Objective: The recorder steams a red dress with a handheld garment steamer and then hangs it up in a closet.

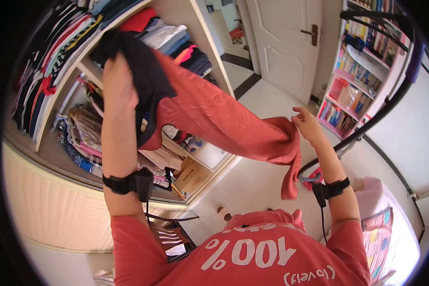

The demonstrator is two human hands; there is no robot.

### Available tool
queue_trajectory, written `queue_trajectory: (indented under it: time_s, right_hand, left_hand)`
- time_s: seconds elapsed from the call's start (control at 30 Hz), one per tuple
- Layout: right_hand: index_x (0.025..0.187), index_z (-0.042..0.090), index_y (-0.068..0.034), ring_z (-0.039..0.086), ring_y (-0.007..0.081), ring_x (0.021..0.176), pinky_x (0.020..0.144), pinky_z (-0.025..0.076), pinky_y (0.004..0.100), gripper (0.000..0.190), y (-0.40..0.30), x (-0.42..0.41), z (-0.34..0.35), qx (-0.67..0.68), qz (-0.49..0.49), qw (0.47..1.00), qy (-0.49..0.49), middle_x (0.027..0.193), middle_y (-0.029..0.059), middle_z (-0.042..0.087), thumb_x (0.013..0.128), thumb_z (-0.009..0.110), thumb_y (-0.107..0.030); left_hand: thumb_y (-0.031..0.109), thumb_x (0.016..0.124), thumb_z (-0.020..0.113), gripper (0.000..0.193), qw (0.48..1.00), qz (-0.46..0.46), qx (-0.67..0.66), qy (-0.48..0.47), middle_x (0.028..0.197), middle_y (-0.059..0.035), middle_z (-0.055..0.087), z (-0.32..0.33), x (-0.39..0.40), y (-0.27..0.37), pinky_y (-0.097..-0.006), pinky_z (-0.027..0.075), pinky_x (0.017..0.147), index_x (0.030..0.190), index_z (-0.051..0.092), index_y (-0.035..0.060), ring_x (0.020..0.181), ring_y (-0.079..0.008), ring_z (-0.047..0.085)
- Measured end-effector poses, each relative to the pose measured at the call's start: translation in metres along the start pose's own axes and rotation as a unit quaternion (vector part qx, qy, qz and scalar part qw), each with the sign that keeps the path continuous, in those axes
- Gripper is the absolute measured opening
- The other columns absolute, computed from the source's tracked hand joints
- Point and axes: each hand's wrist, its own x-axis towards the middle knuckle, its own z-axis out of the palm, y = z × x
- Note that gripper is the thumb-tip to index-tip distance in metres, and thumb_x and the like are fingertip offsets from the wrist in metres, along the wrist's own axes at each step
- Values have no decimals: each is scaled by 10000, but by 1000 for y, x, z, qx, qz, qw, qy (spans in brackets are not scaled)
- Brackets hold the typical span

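A garment of red and black fabric (214,111) stretches through the air in front of me, partly blurred. My left hand (119,80) is raised at its black end (146,68) and grips the cloth there. The red part slants down to the right, and its far end folds over and hangs loose. At that folded end is my right hand (303,121), its fingers bent at the cloth's edge; whether they pinch it cannot be made out. Both forearms wear black straps with small devices and cables.
An open wardrobe (214,46) on the left holds hanging clothes (53,68), folded stacks (175,39) and a cardboard box (193,177). Beyond stand a white door (282,43) and a bookshelf (361,82). A black curved frame (379,118) crosses the right, above a bed (397,221).
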Motion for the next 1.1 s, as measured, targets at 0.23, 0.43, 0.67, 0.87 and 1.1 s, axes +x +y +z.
queue_trajectory:
  time_s: [0.23,0.43,0.67,0.87,1.1]
  right_hand:
    - [1177,568,-45,600,147,841,755,494,285,360,-146,-20,2,285,-78,950,-100,955,61,631,893,672,-239]
    - [1323,447,-43,574,238,1113,889,491,381,630,-214,-61,9,242,-215,943,-76,1230,121,557,831,755,-287]
    - [1143,624,-32,666,385,845,780,526,378,346,-136,-19,-22,-74,-152,984,49,897,182,693,825,687,-154]
    - [1094,659,-43,598,48,802,736,476,202,207,-150,4,-90,220,-122,968,23,892,-11,674,937,631,-175]
    - [1121,617,-70,611,52,885,792,471,188,212,-199,7,-105,230,-145,961,-54,971,9,671,972,581,-217]
  left_hand:
    - [253,968,550,235,990,-3,140,-12,667,-2,574,76,26,-8,-261,400,460,911,630,39,518,-91,517]
    - [200,957,561,266,970,65,217,-89,959,-47,666,100,32,-19,-286,455,775,1113,623,-7,849,-132,590]
    - [221,942,603,271,982,-120,99,-106,1054,-68,668,76,43,-17,-339,512,835,1137,631,35,933,-178,644]
    - [355,974,563,442,968,-158,136,-137,1205,-73,630,-4,73,-49,-332,510,940,1287,541,43,1071,-176,629]
    - [197,1002,507,396,939,-127,66,-313,1335,-43,542,-78,100,-80,-347,397,1072,1370,459,57,1234,-167,515]
